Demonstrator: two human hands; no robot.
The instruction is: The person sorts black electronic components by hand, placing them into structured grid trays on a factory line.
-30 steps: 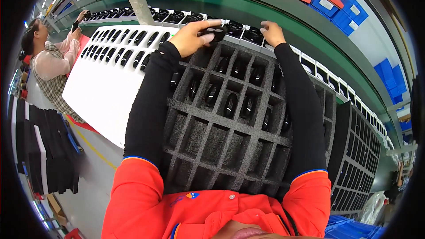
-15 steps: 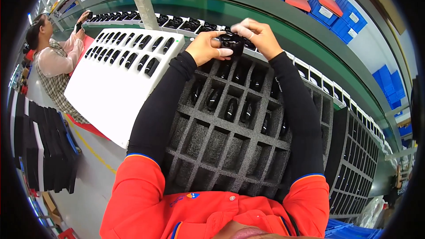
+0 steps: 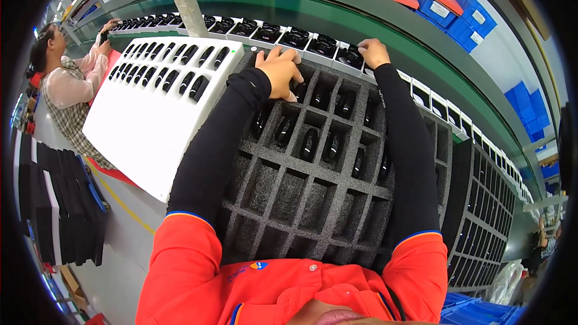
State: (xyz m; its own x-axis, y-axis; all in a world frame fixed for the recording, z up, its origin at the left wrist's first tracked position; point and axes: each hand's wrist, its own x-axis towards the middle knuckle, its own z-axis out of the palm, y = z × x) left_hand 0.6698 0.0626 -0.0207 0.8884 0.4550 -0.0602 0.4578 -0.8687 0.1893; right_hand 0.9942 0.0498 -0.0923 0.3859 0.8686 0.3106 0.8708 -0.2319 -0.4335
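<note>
Head view: the left hand (image 3: pixel 280 73) is positioned over the far left corner of the grey foam tray (image 3: pixel 340 177); its fingers bend down into a far-row compartment, beside a black device (image 3: pixel 300 91) seated there; whether its grip is closed on that device cannot be told, since the fingers cover the contact. The right hand (image 3: pixel 374 54) is at the row of open white boxes beyond the tray, just beside the nearest white box (image 3: pixel 343 64), which contains a dark rounded unit (image 3: pixel 348 54); the fingers are curled, and whether they press on the unit or only on the box edge cannot be told.

Change: half a second ago both hands met around one dark item above the tray's far edge; they are now apart, and no item shows between them. Effect, as judged: the joint handling of that item appears finished, and each hand attends to a separate station, left at the foam compartments, right at the boxes; where that item now lies cannot be confirmed. The white tray (image 3: pixel 144 126) of black devices stands to the left.
</note>
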